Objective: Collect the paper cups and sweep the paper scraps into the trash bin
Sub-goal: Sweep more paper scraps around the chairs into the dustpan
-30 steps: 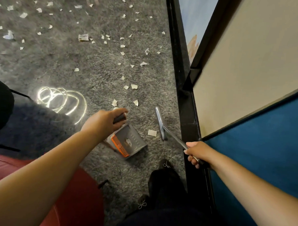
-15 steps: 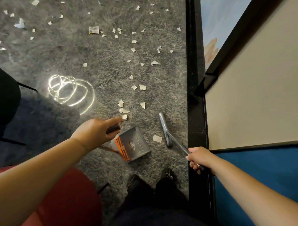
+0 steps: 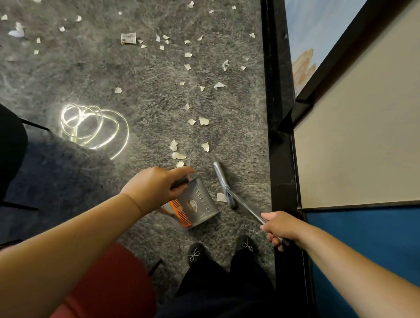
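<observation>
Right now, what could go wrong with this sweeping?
The single scrap lies between the broom head and the dustpan, so it may slip past the pan's side. Many scraps sit deep in the shaggy carpet and may not lift. The glowing cord could snag.

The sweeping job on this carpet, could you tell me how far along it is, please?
Early days. Done: nothing obvious, and the dustpan looks nearly empty. In hand: the left hand grips the dustpan's handle while the right hand grips the broom, with one scrap lying between broom head and pan. Left: many paper scraps dot the carpet further off. No cups or bin are in view.
</observation>
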### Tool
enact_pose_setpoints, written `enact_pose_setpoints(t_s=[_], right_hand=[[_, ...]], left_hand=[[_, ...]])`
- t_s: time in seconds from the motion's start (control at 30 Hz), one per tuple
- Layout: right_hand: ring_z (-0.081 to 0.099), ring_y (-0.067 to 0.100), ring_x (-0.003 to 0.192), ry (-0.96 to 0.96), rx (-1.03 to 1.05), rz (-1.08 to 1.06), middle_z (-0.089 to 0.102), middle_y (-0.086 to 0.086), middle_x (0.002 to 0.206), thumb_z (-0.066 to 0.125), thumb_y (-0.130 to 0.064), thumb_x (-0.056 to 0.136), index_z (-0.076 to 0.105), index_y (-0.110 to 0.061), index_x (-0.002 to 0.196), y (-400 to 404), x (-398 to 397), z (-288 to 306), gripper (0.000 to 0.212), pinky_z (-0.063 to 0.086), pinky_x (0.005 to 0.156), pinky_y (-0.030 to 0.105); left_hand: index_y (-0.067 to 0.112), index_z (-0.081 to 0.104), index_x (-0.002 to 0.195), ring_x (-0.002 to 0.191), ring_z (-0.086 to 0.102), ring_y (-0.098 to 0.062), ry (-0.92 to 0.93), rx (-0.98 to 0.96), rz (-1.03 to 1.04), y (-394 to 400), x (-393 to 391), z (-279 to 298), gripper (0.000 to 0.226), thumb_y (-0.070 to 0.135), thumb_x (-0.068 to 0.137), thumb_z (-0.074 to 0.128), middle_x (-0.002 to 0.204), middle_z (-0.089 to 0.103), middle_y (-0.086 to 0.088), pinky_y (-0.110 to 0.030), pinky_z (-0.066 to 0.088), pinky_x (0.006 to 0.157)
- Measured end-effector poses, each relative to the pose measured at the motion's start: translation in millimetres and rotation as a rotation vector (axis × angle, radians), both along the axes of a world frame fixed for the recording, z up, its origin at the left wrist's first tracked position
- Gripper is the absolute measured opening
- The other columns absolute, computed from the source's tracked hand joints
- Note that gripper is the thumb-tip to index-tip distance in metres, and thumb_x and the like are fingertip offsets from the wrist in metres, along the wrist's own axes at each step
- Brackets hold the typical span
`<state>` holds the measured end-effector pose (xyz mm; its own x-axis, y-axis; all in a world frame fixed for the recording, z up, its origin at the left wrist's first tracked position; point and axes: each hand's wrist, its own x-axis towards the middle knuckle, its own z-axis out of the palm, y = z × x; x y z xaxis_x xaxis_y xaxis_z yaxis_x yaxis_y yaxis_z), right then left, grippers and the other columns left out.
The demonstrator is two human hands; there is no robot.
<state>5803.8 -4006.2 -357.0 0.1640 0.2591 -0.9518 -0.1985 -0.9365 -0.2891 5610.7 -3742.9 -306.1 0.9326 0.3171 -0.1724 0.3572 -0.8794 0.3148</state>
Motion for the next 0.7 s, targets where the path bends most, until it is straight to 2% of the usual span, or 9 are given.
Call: enact_pose_setpoints(t_s=[0.13,0.27,0.4,0.5,0.6,0.7], right_hand=[[0.039,0.008,0.04,0.031,0.031,-0.019,0.046,0.002,0.058,0.045,-0.008,0.096,0.024,-0.02,0.151,10.2,-17.3,1.1,0.06,0.034,0.039,0.02],[0.036,0.009,0.039,0.065,0.026,-0.082,0.045,0.001,0.056,0.047,-0.008,0.097,0.029,-0.022,0.149,12.9,-25.1,3.7,0.057,0.031,0.039,0.02],[0.038,0.009,0.037,0.06,0.012,-0.072,0.047,0.0,0.052,0.05,-0.011,0.096,0.028,-0.026,0.149,12.8,-30.3,9.9,0.059,0.032,0.039,0.019],[0.04,0.009,0.036,0.019,0.008,-0.067,0.049,0.0,0.052,0.049,-0.012,0.096,0.025,-0.026,0.15,10.7,-34.2,13.0,0.061,0.034,0.04,0.019],[0.041,0.008,0.038,-0.012,0.013,-0.093,0.049,0.002,0.057,0.048,-0.012,0.095,0.019,-0.022,0.152,4.5,-37.0,13.0,0.064,0.034,0.041,0.02],[0.041,0.009,0.038,-0.054,-0.005,-0.134,0.049,0.004,0.059,0.046,-0.01,0.095,0.017,-0.018,0.152,0.5,-37.4,9.0,0.064,0.033,0.041,0.019]], left_hand=[[0.03,0.057,0.134,0.056,0.061,-0.029,-0.057,0.015,0.0,2.7,-4.4,-0.1,0.044,0.034,0.09,0.064,0.065,0.066,-0.008,-0.032,0.049,0.051],[0.034,0.052,0.137,0.062,0.063,-0.029,-0.03,0.019,0.016,4.4,-7.6,-1.9,0.046,0.04,0.092,0.06,0.07,0.067,-0.009,-0.036,0.052,0.057],[0.039,0.046,0.14,0.062,0.062,-0.025,-0.002,0.022,0.029,9.2,-16.2,0.7,0.049,0.043,0.093,0.057,0.07,0.067,-0.005,-0.033,0.051,0.056],[0.039,0.05,0.138,0.059,0.061,-0.023,-0.014,0.006,0.049,14.9,-23.5,7.3,0.047,0.041,0.092,0.059,0.067,0.066,-0.004,-0.03,0.049,0.055],[0.04,0.051,0.136,0.068,0.065,-0.023,-0.013,-0.053,0.068,20.1,-24.9,15.5,0.047,0.042,0.09,0.061,0.075,0.07,-0.005,-0.033,0.053,0.063],[0.047,0.044,0.138,0.079,0.067,-0.019,0.072,-0.066,0.007,22.8,-16.5,20.4,0.049,0.046,0.091,0.059,0.087,0.071,0.001,-0.037,0.055,0.072]])
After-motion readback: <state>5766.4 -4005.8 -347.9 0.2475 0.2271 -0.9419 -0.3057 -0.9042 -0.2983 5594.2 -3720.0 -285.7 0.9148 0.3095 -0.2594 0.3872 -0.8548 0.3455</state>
